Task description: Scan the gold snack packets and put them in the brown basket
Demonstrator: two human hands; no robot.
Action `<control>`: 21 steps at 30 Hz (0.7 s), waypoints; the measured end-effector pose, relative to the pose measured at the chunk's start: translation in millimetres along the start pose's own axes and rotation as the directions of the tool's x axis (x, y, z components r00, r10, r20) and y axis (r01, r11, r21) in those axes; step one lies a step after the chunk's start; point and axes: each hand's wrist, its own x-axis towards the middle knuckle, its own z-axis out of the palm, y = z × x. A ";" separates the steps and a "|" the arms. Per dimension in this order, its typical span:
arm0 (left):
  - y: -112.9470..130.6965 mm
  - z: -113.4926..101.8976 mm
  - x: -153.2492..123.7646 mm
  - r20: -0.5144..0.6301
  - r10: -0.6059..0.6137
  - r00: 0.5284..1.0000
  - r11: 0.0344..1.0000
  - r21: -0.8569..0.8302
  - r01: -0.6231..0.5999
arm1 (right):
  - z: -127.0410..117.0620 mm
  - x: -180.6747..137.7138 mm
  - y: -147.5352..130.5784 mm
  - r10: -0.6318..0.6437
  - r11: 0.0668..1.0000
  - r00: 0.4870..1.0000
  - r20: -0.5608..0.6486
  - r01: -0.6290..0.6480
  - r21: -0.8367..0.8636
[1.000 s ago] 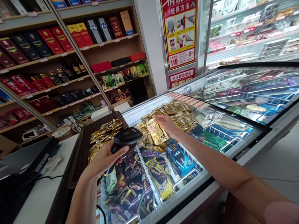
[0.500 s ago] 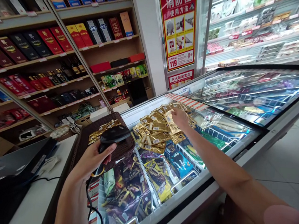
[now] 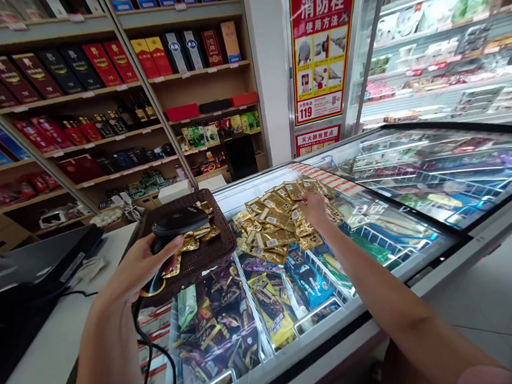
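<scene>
My left hand (image 3: 144, 264) is wrapped around the handle of a black barcode scanner (image 3: 181, 219), whose cord hangs down below my wrist. The scanner is above a dark brown woven basket (image 3: 220, 258) with several gold packets (image 3: 190, 243) lying inside, partly hidden by the scanner and hand. On the glass top of a chest freezer (image 3: 430, 266), a spread pile of gold packets with barcode labels (image 3: 275, 219) lies fanned out. At its right side my right hand (image 3: 315, 210) has its fingers pinched at a gold packet; the fingertips are partly hidden.
Wrapped ice creams (image 3: 225, 328) show through the freezer glass in wire baskets. To the left are a counter (image 3: 55, 323) and a dark screen-like device (image 3: 35, 273). Shelves of boxed bottles (image 3: 99, 62) rise behind. A lit display cooler (image 3: 459, 54) stands at the back right.
My left hand and the scanner have moved left, uncovering more packets in the basket. My right hand stays at the pile; the packet it held up flat is less visible. The view has shifted slightly.
</scene>
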 end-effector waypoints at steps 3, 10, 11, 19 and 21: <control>-2.0 -1.0 1.0 0.002 0.011 1.000 1.000 -0.004 -0.011 | 13.0 -4.0 0.4 -0.069 0.994 0.991 -0.118 0.079 0.080; -5.1 -24.5 -9.9 -0.128 -0.023 0.992 0.999 0.023 0.026 | 5.9 -19.9 -34.0 -0.266 0.957 0.947 -0.178 0.282 0.073; -6.3 -30.5 -13.1 -0.161 -0.035 0.986 0.998 0.052 0.044 | 4.6 -24.7 -50.5 -0.317 0.939 0.934 -0.167 0.333 0.081; -25.8 -68.4 -28.7 -0.411 -0.104 0.906 0.979 0.117 0.166 | 29.6 -117.3 -261.0 -0.627 0.779 0.648 0.432 0.522 0.347; -28.8 -72.3 -30.4 -0.437 -0.109 0.893 0.984 0.083 0.161 | 47.5 -143.7 -307.5 -0.513 0.847 0.586 0.627 0.464 0.260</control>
